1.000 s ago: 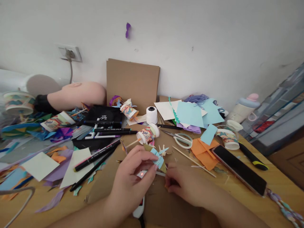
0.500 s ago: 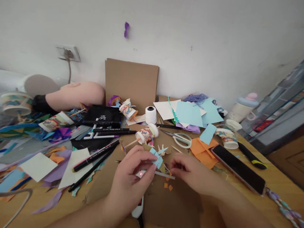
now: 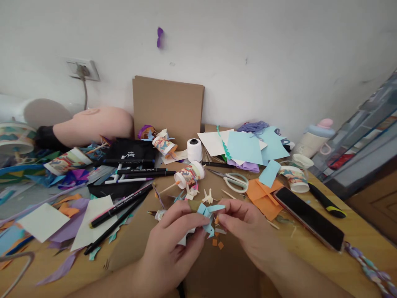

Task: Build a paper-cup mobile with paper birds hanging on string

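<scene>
My left hand (image 3: 176,242) pinches a small light-blue folded paper bird (image 3: 207,212) between thumb and fingers. Close to its right side, my right hand (image 3: 248,223) has thumb and forefinger closed on a tiny orange paper piece (image 3: 216,219). Both hands are above a brown cardboard sheet (image 3: 229,269), where small orange paper squares (image 3: 221,245) lie. Behind the fingers rests a cream folded paper crane (image 3: 209,196). A patterned paper cup (image 3: 190,174) with a stick through it lies on its side farther back. Something white under my left hand is mostly hidden.
White-handled scissors (image 3: 236,182), orange paper sheets (image 3: 263,198) and a phone (image 3: 310,217) lie to the right. Markers (image 3: 120,207) and paper scraps (image 3: 65,269) cover the left side. A white thread spool (image 3: 194,150) stands at the back, before upright cardboard (image 3: 169,107).
My right hand has moved left to the blue bird, and an orange piece now shows at its fingertips. The bird is turned in my left hand. The view has shifted slightly.
</scene>
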The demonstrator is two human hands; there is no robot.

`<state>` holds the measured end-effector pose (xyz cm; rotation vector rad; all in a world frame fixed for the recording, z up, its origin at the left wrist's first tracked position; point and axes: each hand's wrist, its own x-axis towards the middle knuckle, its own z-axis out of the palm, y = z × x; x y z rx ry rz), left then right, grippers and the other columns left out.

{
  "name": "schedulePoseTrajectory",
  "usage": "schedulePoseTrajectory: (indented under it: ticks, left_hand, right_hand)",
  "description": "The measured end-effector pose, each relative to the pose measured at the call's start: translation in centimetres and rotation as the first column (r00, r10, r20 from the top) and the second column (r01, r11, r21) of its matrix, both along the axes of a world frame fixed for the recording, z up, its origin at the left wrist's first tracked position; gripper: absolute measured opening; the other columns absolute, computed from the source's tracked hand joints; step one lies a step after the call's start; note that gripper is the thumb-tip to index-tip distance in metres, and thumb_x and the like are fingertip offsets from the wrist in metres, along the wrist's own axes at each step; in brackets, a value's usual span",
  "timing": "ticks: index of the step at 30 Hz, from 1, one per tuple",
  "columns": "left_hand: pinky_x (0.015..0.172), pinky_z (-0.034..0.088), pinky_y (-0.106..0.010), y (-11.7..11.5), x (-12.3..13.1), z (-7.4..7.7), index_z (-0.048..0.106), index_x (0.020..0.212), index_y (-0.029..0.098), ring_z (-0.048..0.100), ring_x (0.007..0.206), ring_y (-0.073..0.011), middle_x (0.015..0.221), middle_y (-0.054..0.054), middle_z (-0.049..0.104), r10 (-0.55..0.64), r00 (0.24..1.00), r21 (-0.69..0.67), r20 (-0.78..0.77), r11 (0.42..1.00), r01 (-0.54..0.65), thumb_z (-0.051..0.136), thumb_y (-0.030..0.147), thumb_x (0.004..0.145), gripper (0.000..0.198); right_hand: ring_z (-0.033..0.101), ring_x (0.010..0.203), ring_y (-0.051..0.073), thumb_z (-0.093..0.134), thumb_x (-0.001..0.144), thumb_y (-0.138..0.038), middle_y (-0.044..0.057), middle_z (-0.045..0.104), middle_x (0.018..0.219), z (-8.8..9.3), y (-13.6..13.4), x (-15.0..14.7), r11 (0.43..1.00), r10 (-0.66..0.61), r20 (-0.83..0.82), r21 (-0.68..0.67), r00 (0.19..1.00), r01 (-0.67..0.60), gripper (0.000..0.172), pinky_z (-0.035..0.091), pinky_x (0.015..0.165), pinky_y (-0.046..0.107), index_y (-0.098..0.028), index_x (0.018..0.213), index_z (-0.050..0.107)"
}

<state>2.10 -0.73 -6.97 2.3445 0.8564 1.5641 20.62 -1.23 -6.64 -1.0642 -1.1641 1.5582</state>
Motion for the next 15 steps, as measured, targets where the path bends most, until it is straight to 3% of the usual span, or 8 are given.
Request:
schedulePoseTrajectory:
  ticks: [8, 15]
  left_hand:
    - [0.068, 0.048, -0.012, -0.3, -0.1, -0.2, 0.062, 0.097, 0.019, 0.055, 0.073, -0.0070, 0.084, 0.002, 0.052, 0.003, 1.000, 0.021, -0.028, 1.000, -0.003, 0.055, 0.000, 0.083, 0.024]
    - [0.067, 0.048, -0.012, -0.3, 0.1, -0.2, 0.062, 0.098, 0.018, 0.055, 0.071, -0.0066, 0.083, 0.002, 0.052, -0.015, 1.000, 0.024, -0.026, 1.000, 0.016, 0.055, -0.001, 0.083, 0.025]
  right_hand:
    - [0.047, 0.064, 0.010, 0.079, 0.071, -0.040, -0.001, 0.060, 0.069, 0.3, -0.6, -1.4, 0.998, -0.059, -0.084, -0.016, 0.995, 0.058, 0.027, 0.039, 0.062, 0.023, -0.016, 0.075, 0.068]
    - [0.045, 0.061, 0.008, 0.082, 0.070, -0.040, -0.003, 0.059, 0.066, 0.5, -0.5, -1.6, 0.998, -0.051, -0.102, -0.026, 0.993, 0.049, 0.029, 0.036, 0.058, 0.021, -0.016, 0.072, 0.066]
